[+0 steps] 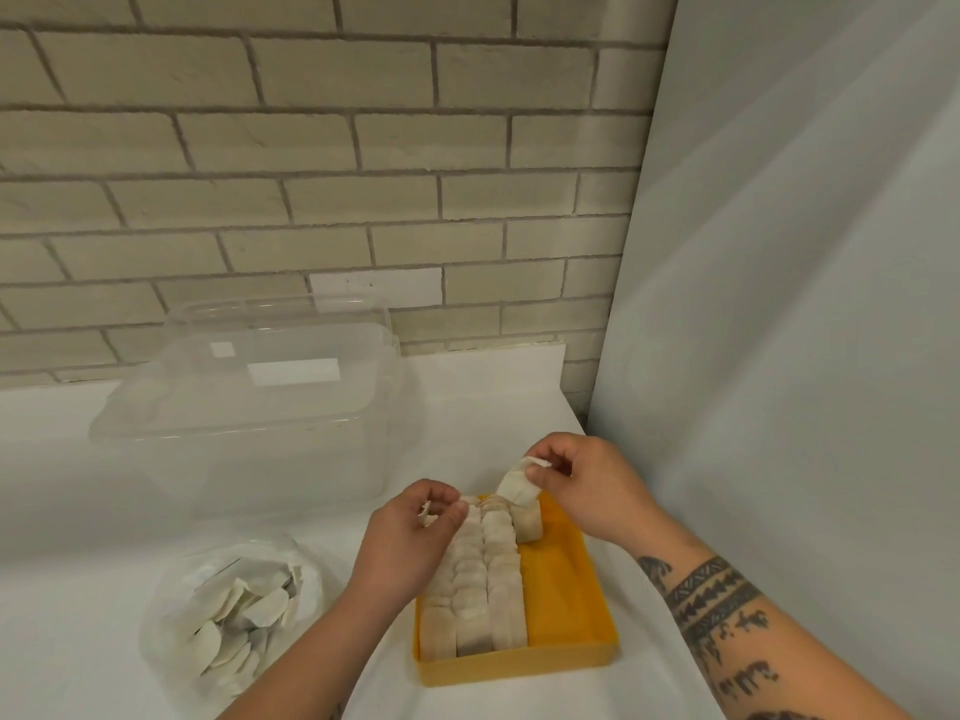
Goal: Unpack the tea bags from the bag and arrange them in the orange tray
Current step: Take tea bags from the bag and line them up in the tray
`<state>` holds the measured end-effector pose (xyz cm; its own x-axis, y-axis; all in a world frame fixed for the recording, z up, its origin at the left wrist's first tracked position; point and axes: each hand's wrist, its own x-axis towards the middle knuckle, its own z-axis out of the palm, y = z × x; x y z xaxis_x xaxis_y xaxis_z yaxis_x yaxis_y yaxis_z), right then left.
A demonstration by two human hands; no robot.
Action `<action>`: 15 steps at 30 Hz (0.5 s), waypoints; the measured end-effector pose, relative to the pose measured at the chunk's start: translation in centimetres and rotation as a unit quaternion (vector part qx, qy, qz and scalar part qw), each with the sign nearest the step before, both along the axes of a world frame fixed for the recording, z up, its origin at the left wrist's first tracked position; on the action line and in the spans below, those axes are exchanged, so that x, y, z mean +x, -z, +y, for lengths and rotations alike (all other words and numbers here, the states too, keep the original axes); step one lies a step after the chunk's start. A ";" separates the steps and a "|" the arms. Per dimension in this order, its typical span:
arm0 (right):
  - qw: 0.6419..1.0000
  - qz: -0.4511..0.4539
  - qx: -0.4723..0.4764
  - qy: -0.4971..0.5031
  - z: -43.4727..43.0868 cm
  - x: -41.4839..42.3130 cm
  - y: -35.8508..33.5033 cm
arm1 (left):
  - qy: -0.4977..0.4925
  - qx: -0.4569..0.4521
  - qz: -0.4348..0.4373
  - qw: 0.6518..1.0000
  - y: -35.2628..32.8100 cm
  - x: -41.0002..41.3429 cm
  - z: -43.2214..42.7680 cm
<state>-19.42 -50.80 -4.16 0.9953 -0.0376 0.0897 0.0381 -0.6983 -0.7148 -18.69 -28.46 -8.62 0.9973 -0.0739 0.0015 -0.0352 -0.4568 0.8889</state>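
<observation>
The right hand (pixel 587 485) pinched a tea bag (pixel 514 485) between thumb and fingers above the far end of the orange tray (pixel 566 662), whose left side held rows of tea bags (pixel 488 574). The left hand (pixel 415 532), fingers curled, seemed to pinch a small white piece (pixel 427 511). The clear bag (pixel 228 615) lay at the near left.

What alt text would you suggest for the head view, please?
A right hand pinches a tea bag above the far end of an orange tray holding rows of tea bags; the left hand pinches a small piece beside it. A clear bag of more lies left.
</observation>
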 end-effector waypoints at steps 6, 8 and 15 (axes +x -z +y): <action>0.990 0.075 -0.122 -0.013 -1.5 1.8 3.2 | -0.049 0.123 0.017 0.991 2.8 1.1 1.5; 0.981 0.093 -0.167 -0.031 -1.6 2.0 4.1 | -0.047 0.145 0.056 0.987 3.5 1.3 1.8; 0.956 0.053 -0.286 -0.035 -0.5 2.7 6.3 | -0.038 0.120 0.110 0.986 4.6 1.3 1.8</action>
<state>-16.68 -51.33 -10.49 0.9982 0.0540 -0.0261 0.0471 -0.9747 -0.2184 -17.41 -26.65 -13.18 0.9744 0.0289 -0.2229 0.1879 -0.6493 0.7370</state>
